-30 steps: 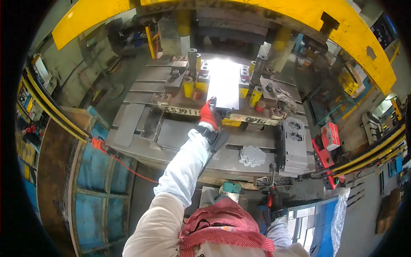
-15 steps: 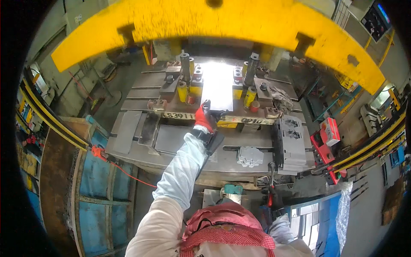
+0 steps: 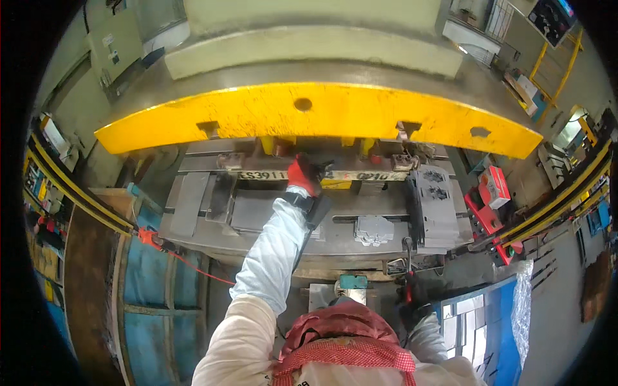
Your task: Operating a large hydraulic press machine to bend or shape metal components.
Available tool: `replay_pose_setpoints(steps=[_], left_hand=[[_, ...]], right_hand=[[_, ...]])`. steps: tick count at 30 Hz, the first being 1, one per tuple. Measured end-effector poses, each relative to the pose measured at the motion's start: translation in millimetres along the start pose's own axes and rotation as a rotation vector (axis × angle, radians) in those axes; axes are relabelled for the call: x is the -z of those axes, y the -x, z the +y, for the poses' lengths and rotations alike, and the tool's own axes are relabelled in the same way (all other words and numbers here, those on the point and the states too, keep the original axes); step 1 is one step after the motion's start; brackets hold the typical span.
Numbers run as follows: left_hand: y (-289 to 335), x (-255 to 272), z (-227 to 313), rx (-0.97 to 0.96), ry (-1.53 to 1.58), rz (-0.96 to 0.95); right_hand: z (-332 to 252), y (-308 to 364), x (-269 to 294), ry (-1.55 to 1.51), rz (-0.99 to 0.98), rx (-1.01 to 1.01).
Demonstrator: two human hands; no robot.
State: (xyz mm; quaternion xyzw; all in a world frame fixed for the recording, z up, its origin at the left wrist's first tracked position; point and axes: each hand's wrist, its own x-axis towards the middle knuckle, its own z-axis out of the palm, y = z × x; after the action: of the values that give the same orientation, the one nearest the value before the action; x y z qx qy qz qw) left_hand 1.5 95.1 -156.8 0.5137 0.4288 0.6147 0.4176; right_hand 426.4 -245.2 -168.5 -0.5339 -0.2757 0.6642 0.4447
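My left hand [image 3: 305, 175], in a red and black glove, is at the front edge of the die [image 3: 347, 175], by its lettered pale strip. Its dark fingertips point right and are blurred, so their grip does not show. Just beyond them is the yellow front of the press ram [image 3: 309, 114], low over the die and hiding its middle. Down at the right, my right hand [image 3: 412, 309] wears a dark glove. It is closed on a red-handled tool [image 3: 408, 293] whose metal shaft [image 3: 408, 254] points up toward the table edge.
Stacked grey metal plates [image 3: 438, 209] stand on the right of the press table [image 3: 270, 244]; a small pile of cut pieces [image 3: 373, 229] lies nearer the middle. Flat sheets [image 3: 190, 204] lie at left. A red box [image 3: 494, 188] and a blue bin [image 3: 496, 328] are to the right.
The yellow ram has come down over the die, covering the posts and the bright sheet. My left hand has shifted slightly left. The right hand still holds the tool.
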Motion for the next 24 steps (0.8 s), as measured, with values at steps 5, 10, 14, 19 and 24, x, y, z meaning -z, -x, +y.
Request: replay_pose_setpoints(steps=[5, 10, 14, 19, 24], left_hand=[[27, -31, 66, 0.002, 0.496, 0.100], [53, -48, 132, 0.141, 0.923, 0.059], [45, -42, 121, 0.272, 0.766, 0.173], [41, -33, 106, 0.256, 0.748, 0.116], [51, -43, 122, 0.217, 0.749, 0.171]], right_hand=[[-3, -1, 7, -0.009, 0.035, -0.210], [-3, -1, 12, -0.050, -0.010, -0.206], [-7, -2, 16, 0.341, -0.075, -0.013], [-66, 19, -12, 1.171, 0.127, 0.514], [-173, 2, -112, 0.888, -0.042, 0.470]])
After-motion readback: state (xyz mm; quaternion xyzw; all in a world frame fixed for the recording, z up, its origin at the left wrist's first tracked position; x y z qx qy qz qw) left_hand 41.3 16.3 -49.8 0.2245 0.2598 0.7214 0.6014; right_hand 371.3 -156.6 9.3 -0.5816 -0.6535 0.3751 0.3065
